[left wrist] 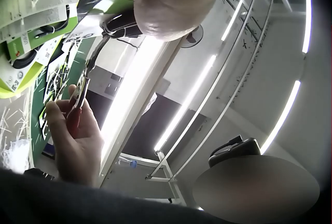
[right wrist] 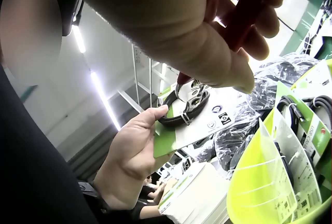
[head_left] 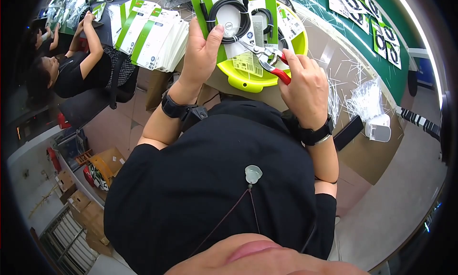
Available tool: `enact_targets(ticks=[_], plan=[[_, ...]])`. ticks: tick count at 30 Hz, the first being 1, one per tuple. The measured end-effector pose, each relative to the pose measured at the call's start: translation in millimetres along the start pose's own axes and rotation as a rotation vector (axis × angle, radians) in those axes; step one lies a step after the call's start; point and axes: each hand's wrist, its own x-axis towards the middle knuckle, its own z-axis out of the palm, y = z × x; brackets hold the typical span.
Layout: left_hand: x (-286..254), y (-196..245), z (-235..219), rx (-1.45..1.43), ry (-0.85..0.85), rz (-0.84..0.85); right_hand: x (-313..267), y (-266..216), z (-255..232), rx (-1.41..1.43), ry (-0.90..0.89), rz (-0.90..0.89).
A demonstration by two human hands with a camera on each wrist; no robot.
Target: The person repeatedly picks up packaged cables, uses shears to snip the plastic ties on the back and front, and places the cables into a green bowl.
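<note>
Currently I am holding the cable card [head_left: 224, 17] up in front of me with the left hand [head_left: 202, 51], above the yellow-green bin [head_left: 253, 77] at the 12 o'clock edge of the surface [head_left: 329, 51]. The left hand's fingers are curled round the card's lower left corner, thumb pressing on the face beside the coiled black cable [head_left: 234, 20]; the right wrist view is showing the same grip from below, on the green edge of the cable card [right wrist: 179, 130].

The right hand [head_left: 305, 84] is closed round the red-handled cutters [head_left: 269, 60], at 3 o'clock from the card. The cutter tips are pointing toward 10 o'clock and reaching the lower edge of the coil; I cannot tell whether the blades are touching a tie or the cable itself. The left wrist view is showing the right hand [left wrist: 75, 136] with the cutters [left wrist: 78, 99] angled upward.

Handling judgement: the card is looking light and thin, so it is likely flexing under any sideways push from the cutters. I am judging the best hold to be low on the card, close under the coil, with the thumb backing the board. The cable appears soft and springy; it may be shifting once a fastening is released. The card face appears smooth, so a firm pinch is advisable.

A stack of further cards [head_left: 152, 34] is lying at 10 o'clock, and loose white ties [head_left: 367, 98] are lying scattered at 3 o'clock.
</note>
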Motion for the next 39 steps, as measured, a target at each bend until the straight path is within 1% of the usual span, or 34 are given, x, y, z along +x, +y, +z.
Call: enact_targets(ticks=[4, 8, 11, 19, 20, 22, 23, 24, 26, 27, 30, 31, 34, 36, 39], plan=[[0.1, 1.2, 1.5, -0.022, 0.006, -0.013, -0.3, 0.5, 1.0, 0.007, -0.002, 0.007], [-0.3, 0.7, 1.4, 0.055, -0.010, 0.052, -1.8, 1.3, 1.2, 0.025, -0.012, 0.021], [1.2, 2.4, -1.2, -0.077, 0.012, -0.023, -1.0, 2.1, -0.6, 0.057, -0.016, 0.028], [-1.7, 3.3, 2.6, -0.150, 0.010, -0.060, -0.5, 1.3, -2.9, 0.016, 0.035, -0.009], [-1.8, 3.8, 3.6, -0.149, 0.009, -0.060, -0.7, 3.2, -1.3, 0.071, -0.018, 0.020], [-1.1, 6.1, 6.7, -0.325, 0.033, -0.106, -1.0, 6.7, 2.7, 0.180, -0.123, 0.080], [-0.1, 7.6, 7.8, -0.414, 0.044, -0.127, -0.4, 7.3, 4.5, 0.179, -0.121, 0.081], [1.2, 9.7, 8.4, -0.415, 0.043, -0.124, 0.9, 7.7, 6.5, 0.318, -0.040, 0.102], [2.9, 14.1, 8.8, -0.548, 0.007, -0.220, 5.3, 7.3, 9.2, 0.599, 0.118, 0.140], [2.7, 15.1, 9.2, -0.615, -0.014, -0.271, 7.3, 6.9, 10.1, 0.599, 0.120, 0.142], [1.0, 11.8, 10.5, -0.622, -0.013, -0.267, 14.6, 3.2, 7.4, 0.383, 0.222, -0.011], [1.9, 11.4, 9.9, -0.625, -0.008, -0.260, 13.2, 4.0, 6.1, 0.382, 0.225, -0.013], [2.8, 11.5, 4.7, -0.569, 0.038, -0.208, 5.2, 7.3, 4.4, 0.105, 0.133, -0.007], [0.1, 10.8, 3.1, -0.538, 0.060, -0.189, 3.8, 6.2, 9.3, 0.095, 0.140, -0.016], [-1.0, 9.0, 4.6, -0.495, 0.028, -0.144, 2.4, 4.5, 10.8, 0.063, 0.166, -0.019]])
